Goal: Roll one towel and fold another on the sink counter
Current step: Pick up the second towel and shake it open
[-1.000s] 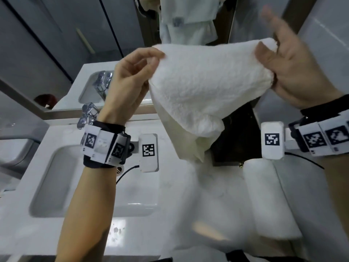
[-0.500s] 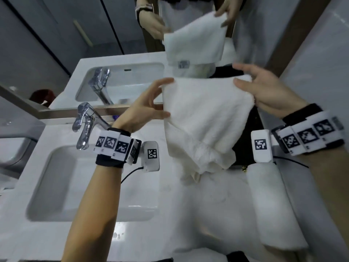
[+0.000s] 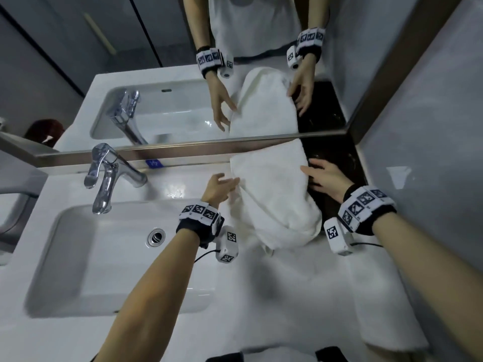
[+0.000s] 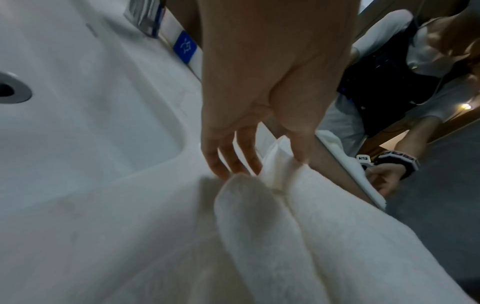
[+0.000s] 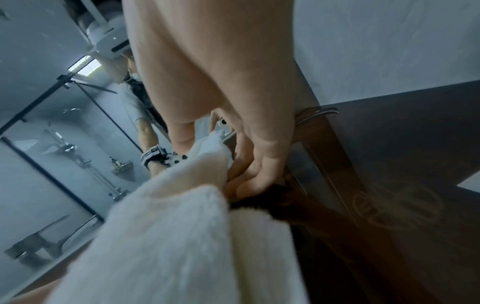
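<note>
Head view shows a white sink basin [image 3: 78,257] well to the left of the left hand [image 3: 218,188], holding nothing but its round metal drain [image 3: 156,236]; a chrome faucet [image 3: 104,176] stands behind it. Between the two hands lies the folded white towel [image 3: 274,194], a thick, fluffy terry piece with soft rounded folds, resting on the glossy white counter [image 3: 261,296] with its far edge against the mirror's metal frame [image 3: 183,150]. The left hand touches the towel's left edge with straightened, spread fingers; in the left wrist view its thumb [image 4: 298,148] and fingers [image 4: 226,156] lie against the cloth without plainly closing round it. The right hand [image 3: 324,178] is at the towel's right edge, over a dark brown tray [image 3: 347,163]; in the right wrist view its thumb sits on top of the towel corner and its curled fingers [image 5: 259,170] go beneath, pinching the cloth. Near the right forearm, toward the counter's front, lies a second white towel [image 3: 386,309], a long rolled cylinder.
</note>
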A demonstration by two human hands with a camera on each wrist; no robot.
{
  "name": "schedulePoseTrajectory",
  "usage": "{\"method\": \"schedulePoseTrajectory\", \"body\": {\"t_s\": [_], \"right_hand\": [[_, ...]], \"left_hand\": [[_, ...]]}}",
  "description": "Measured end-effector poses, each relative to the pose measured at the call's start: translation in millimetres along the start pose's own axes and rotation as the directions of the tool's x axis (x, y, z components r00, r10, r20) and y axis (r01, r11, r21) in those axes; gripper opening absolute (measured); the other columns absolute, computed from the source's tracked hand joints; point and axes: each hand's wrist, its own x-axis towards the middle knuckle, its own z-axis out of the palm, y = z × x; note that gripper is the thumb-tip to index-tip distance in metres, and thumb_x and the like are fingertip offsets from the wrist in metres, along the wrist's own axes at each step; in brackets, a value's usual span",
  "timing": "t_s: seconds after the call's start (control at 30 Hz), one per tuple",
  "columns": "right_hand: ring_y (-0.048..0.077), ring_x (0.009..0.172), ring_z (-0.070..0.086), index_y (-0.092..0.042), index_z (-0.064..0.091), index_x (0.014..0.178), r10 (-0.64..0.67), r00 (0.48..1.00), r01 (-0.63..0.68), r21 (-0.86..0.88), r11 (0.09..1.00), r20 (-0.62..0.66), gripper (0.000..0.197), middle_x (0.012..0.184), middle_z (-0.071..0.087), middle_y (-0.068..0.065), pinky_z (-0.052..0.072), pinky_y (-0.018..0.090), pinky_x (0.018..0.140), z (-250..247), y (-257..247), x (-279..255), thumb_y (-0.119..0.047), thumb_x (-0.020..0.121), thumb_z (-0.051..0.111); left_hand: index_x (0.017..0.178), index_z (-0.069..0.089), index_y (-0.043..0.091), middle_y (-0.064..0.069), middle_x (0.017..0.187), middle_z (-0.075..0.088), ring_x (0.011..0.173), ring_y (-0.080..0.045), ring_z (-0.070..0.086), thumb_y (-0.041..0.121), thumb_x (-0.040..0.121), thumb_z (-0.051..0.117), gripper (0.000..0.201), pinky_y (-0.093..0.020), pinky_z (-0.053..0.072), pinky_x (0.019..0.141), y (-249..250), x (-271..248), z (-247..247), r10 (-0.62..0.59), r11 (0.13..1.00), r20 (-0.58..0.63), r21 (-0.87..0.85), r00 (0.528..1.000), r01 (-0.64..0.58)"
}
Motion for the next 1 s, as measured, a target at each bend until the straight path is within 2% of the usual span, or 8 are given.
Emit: {"method": "schedulePoseTrajectory", "body": {"t_s": [0.1, 0.2, 0.3, 0.4, 0.53, 0.7, 0.9, 1.0], "right_hand": [[0.017, 0.103, 0.056, -0.007, 0.052, 0.127, 0.080, 0.997, -0.078, -0.059, 0.995, 0.023, 0.046, 0.125, 0.060, 0.007, 0.043, 0.030, 0.086, 5, 11, -2, -0.032, 0.090, 0.061], [0.022, 0.110, 0.057, -0.005, 0.058, 0.123, 0.123, 0.990, -0.121, -0.037, 0.992, 0.075, 0.043, 0.125, 0.061, 0.009, 0.044, 0.029, 0.088, 10, 15, -3, -0.031, 0.090, 0.061], [0.026, 0.116, 0.057, -0.002, 0.055, 0.126, 0.074, 0.995, -0.080, 0.083, 0.993, 0.072, 0.037, 0.130, 0.058, 0.016, 0.047, 0.031, 0.094, 14, 11, 0, -0.017, 0.092, 0.058], [0.026, 0.120, 0.054, -0.003, 0.053, 0.128, 0.041, 0.998, -0.047, 0.174, 0.984, 0.041, 0.036, 0.133, 0.056, 0.016, 0.041, 0.036, 0.105, 14, 2, 2, -0.014, 0.094, 0.054], [0.021, 0.114, 0.056, -0.005, 0.054, 0.127, -0.067, 0.994, 0.053, 0.160, 0.986, 0.085, 0.033, 0.126, 0.060, 0.011, 0.046, 0.027, 0.085, 5, -8, -5, -0.017, 0.097, 0.050], [0.016, 0.109, 0.059, -0.014, 0.056, 0.125, -0.347, 0.934, 0.345, 0.045, 0.938, 0.079, 0.030, 0.119, 0.063, 0.006, 0.047, 0.031, 0.095, -1, -25, -28, -0.020, 0.098, 0.047], [0.007, 0.109, 0.061, -0.026, 0.046, 0.128, -0.519, 0.826, 0.488, 0.183, 0.854, 0.219, 0.036, 0.124, 0.061, -0.005, 0.052, 0.020, 0.087, -1, -55, -58, -0.013, 0.095, 0.050], [0.008, 0.113, 0.060, -0.024, 0.047, 0.127, -0.605, 0.765, 0.555, 0.250, 0.794, 0.221, 0.038, 0.122, 0.063, -0.007, 0.050, 0.020, 0.090, -5, -75, -76, -0.013, 0.092, 0.056]], "left_hand": [[0.105, 0.062, 0.009, -0.006, 0.096, 0.061, 0.083, -0.018, 0.055, 0.039, 0.087, 0.064, 0.035, -0.026, 0.044, 0.073, -10, 2, 6, -0.158, 0.984, 0.101, 0.102, 0.982, 0.148], [0.061, 0.054, 0.016, -0.001, 0.067, 0.044, 0.061, -0.016, 0.037, 0.029, 0.082, 0.059, 0.025, -0.027, 0.029, 0.061, -4, -1, 13, -0.216, 0.959, 0.106, 0.212, 0.971, 0.190], [0.078, 0.054, 0.010, -0.003, 0.072, 0.045, 0.062, -0.017, 0.039, 0.017, 0.082, 0.051, 0.008, -0.027, 0.031, 0.061, 9, -2, 20, -0.155, 0.981, 0.091, 0.134, 0.984, 0.142], [0.089, 0.051, 0.006, -0.006, 0.073, 0.045, 0.065, -0.020, 0.043, 0.013, 0.084, 0.046, 0.010, -0.028, 0.035, 0.062, 17, -5, 22, -0.136, 0.990, 0.108, -0.010, 0.985, 0.138], [0.097, 0.056, 0.001, -0.013, 0.086, 0.057, 0.078, -0.027, 0.055, 0.011, 0.089, 0.049, 0.014, -0.033, 0.045, 0.076, 23, -15, 13, -0.130, 0.986, 0.217, -0.078, 0.967, 0.150], [0.107, 0.062, 0.005, -0.006, 0.099, 0.066, 0.090, -0.019, 0.060, 0.016, 0.095, 0.053, 0.018, -0.027, 0.049, 0.079, 31, -30, -3, 0.161, 0.957, 0.172, -0.268, 0.972, -0.111], [0.108, 0.064, 0.016, 0.006, 0.097, 0.073, 0.088, -0.009, 0.067, 0.018, 0.096, 0.051, 0.018, -0.024, 0.054, 0.080, 77, -74, -18, 0.499, 0.807, 0.064, -0.399, 0.864, -0.436], [0.116, 0.061, 0.017, 0.001, 0.110, 0.071, 0.103, -0.015, 0.066, 0.022, 0.097, 0.049, 0.022, -0.031, 0.054, 0.092, 101, -97, -24, 0.571, 0.764, 0.104, -0.430, 0.814, -0.481]]}}
